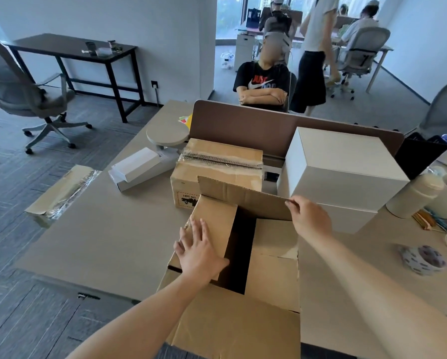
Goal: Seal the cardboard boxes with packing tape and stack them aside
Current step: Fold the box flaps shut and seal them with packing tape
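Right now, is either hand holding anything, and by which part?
The right hand pinches the far flap at its upper right corner. The left hand lies flat on the left flap, gripping nothing.

- Inside the open box (271,257) is black shadow, contents untellable; its near flap (230,327) runs off the bottom edge.
- The far flap (243,196) covers part of the label (188,200) on the taped box (217,164).
- The tape roll (423,259) is blurred.
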A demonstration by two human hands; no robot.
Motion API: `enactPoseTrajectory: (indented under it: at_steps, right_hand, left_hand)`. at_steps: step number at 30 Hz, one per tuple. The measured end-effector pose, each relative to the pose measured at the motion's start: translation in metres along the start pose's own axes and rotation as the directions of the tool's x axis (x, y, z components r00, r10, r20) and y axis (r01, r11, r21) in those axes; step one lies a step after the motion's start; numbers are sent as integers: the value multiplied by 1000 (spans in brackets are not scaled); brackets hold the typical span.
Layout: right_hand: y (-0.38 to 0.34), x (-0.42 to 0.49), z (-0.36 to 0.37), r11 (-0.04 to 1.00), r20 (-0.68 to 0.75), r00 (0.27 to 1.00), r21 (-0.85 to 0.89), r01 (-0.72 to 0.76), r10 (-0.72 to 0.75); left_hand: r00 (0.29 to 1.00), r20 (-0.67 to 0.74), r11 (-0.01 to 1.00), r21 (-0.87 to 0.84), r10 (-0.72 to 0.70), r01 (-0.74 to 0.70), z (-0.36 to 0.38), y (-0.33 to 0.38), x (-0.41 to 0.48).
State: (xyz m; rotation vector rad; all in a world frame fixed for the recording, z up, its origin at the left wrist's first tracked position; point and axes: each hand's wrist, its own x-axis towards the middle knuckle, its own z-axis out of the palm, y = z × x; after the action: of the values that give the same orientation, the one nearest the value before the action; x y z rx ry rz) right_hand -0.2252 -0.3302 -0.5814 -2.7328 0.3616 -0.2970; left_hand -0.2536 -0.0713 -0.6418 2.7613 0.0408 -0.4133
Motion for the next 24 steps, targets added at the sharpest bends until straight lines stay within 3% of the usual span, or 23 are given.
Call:
enactPoseTrajectory:
  at_steps: [5, 8, 10, 12, 15, 18, 21, 24]
  right_hand:
    - [-12, 13, 4, 986, -121, 992, 167, -15, 36]
    - [-25, 19, 11, 972, -234, 968, 231, -31, 87]
    - [-31, 20, 19, 980, -296, 953, 198, -1, 61]
    - [-31, 17, 31, 997, -303, 953, 59, 48, -28]
    - [-26, 10, 47, 994, -208, 976, -99, 40, -60]
    - [-27, 5, 59, 984, -1, 1000, -178, 5, -6]
    - [-28, 2, 69, 979, 221, 971, -198, -50, 94]
    - [-33, -3, 77, 979, 346, 924, -171, -109, 163]
  left_hand:
    - [998, 63, 992, -120, 29, -21, -28, -15, -7]
    - [996, 81, 924, -383, 26, 8, -51, -26, -10]
    - [999, 39, 835, -549, 22, 3, -66, -33, -12]
    - [999, -29, 781, -623, 18, -32, -83, -42, -11]
    - [999, -40, 701, -713, -30, -7, -105, -55, -11]
    - [993, -42, 726, -685, -113, 54, -124, -71, -8]
    - [976, -14, 712, -686, -219, 150, -132, -94, 6]
    - [949, 23, 691, -680, -313, 245, -128, -121, 23]
